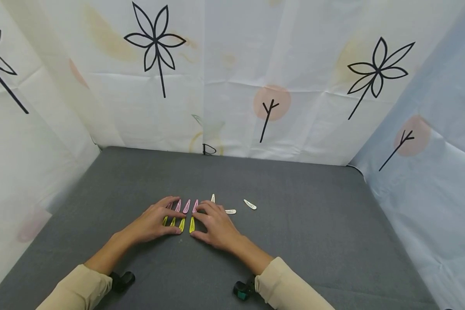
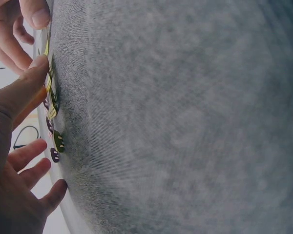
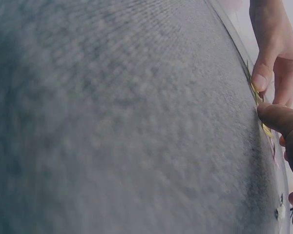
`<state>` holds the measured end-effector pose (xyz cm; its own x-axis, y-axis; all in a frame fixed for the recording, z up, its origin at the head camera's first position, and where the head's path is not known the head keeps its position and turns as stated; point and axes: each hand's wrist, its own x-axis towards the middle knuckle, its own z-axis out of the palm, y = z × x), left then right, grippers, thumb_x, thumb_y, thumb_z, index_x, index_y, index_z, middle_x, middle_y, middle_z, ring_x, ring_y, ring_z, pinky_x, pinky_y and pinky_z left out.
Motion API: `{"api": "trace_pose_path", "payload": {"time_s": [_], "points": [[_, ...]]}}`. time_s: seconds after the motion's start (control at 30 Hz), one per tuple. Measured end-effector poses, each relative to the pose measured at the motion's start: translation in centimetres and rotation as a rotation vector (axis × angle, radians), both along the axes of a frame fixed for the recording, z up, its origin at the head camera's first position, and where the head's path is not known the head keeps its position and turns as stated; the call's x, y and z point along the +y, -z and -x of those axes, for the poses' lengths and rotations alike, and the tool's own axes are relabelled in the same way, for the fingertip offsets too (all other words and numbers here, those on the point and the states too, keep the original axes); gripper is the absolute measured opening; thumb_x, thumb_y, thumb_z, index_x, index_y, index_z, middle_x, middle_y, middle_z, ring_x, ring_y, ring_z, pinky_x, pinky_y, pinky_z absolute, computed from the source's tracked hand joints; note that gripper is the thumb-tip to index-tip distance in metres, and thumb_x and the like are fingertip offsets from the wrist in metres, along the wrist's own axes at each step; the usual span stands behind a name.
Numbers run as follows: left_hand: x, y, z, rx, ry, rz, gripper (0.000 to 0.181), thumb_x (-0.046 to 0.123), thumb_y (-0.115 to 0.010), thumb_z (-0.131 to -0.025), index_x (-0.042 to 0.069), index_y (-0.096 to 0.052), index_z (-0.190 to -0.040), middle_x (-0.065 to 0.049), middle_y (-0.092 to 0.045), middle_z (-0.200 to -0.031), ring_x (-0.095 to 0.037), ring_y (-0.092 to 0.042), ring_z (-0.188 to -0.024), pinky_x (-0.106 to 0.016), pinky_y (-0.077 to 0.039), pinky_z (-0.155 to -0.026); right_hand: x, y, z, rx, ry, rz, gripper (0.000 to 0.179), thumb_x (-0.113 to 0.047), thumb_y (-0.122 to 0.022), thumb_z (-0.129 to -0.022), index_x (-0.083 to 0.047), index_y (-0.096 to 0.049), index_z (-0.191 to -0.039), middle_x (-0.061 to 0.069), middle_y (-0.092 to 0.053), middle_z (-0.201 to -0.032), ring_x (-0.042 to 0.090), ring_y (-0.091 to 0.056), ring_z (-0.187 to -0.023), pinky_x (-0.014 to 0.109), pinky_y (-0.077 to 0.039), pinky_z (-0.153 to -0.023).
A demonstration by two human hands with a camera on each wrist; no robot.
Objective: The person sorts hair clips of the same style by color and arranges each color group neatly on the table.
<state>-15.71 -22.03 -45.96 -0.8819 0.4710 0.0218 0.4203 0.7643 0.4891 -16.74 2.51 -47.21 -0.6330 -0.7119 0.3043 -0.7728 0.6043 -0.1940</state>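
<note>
Snap hair clips lie in two rows on the grey table, pink clips (image 1: pixel 186 206) behind and yellow ones in front. My left hand (image 1: pixel 152 221) reaches over the left part of both rows. Its thumb and index finger pinch a yellow hair clip (image 1: pixel 182 225) at its two ends. Just to the right, my right hand (image 1: pixel 218 226) holds the rightmost yellow hair clip (image 1: pixel 192 224) lengthwise between thumb and index finger. Its other fingers rest by the rightmost pink clip (image 1: pixel 195 206). The left hand partly covers the clips at the far left.
Beyond the right hand lie a white clip (image 1: pixel 250 204), a second white clip (image 1: pixel 230 212) and a third white clip (image 1: pixel 213 198). The grey table (image 1: pixel 313 224) is bordered by patterned cloth walls (image 1: pixel 232 64) at the back and sides.
</note>
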Motion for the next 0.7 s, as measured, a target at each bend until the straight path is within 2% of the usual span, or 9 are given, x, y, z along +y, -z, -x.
{"api": "trace_pose_path", "payload": {"time_s": [0.2,0.4,0.47,0.6,0.7], "points": [[0.0,0.1,0.0,0.014,0.004,0.002,0.043,0.037,-0.083,-0.080,0.019,-0.075,-0.119,-0.020,-0.044,-0.149,-0.040,-0.037,-0.139,-0.069,-0.031,-0.101,1.9,-0.6,0.6,-0.013,-0.001,0.043,0.045,-0.041,-0.074,-0.089,-0.012,-0.069,-0.124,0.005,-0.059,-0.130,0.023,-0.045,-0.133,0.046,-0.039,-0.105],[-0.2,0.3,0.0,0.022,0.006,-0.003,0.043,0.037,-0.083,-0.080,0.020,-0.075,-0.119,-0.019,-0.044,-0.149,-0.040,-0.037,-0.139,-0.068,-0.031,-0.101,5.2,-1.0,2.1,0.033,0.027,0.112,0.037,-0.029,-0.076,-0.089,-0.010,-0.071,-0.120,0.010,-0.061,-0.126,0.029,-0.048,-0.129,0.051,-0.042,-0.098],[-0.2,0.3,0.0,0.020,0.004,-0.004,0.043,0.036,-0.083,-0.080,0.020,-0.075,-0.119,-0.019,-0.044,-0.149,-0.040,-0.036,-0.139,-0.068,-0.031,-0.102,6.5,-1.2,2.7,0.021,0.041,0.134,0.034,-0.023,-0.076,-0.089,-0.008,-0.071,-0.119,0.012,-0.061,-0.125,0.032,-0.049,-0.129,0.053,-0.042,-0.096],[-0.2,0.2,0.0,0.023,0.003,-0.006,0.043,0.036,-0.084,-0.079,0.020,-0.076,-0.118,-0.019,-0.044,-0.149,-0.039,-0.037,-0.139,-0.068,-0.031,-0.102,9.1,-1.2,3.8,-0.010,0.075,0.129,0.030,-0.016,-0.074,-0.090,-0.008,-0.071,-0.119,0.014,-0.061,-0.125,0.035,-0.050,-0.126,0.056,-0.041,-0.095],[-0.2,0.2,0.0,0.028,0.005,-0.007,0.043,0.036,-0.084,-0.079,0.021,-0.076,-0.118,-0.019,-0.044,-0.149,-0.039,-0.038,-0.139,-0.067,-0.032,-0.101,10.7,-1.2,4.5,-0.037,0.094,0.089,0.029,-0.013,-0.072,-0.092,-0.010,-0.071,-0.120,0.016,-0.060,-0.127,0.034,-0.051,-0.125,0.056,-0.041,-0.094]]}}
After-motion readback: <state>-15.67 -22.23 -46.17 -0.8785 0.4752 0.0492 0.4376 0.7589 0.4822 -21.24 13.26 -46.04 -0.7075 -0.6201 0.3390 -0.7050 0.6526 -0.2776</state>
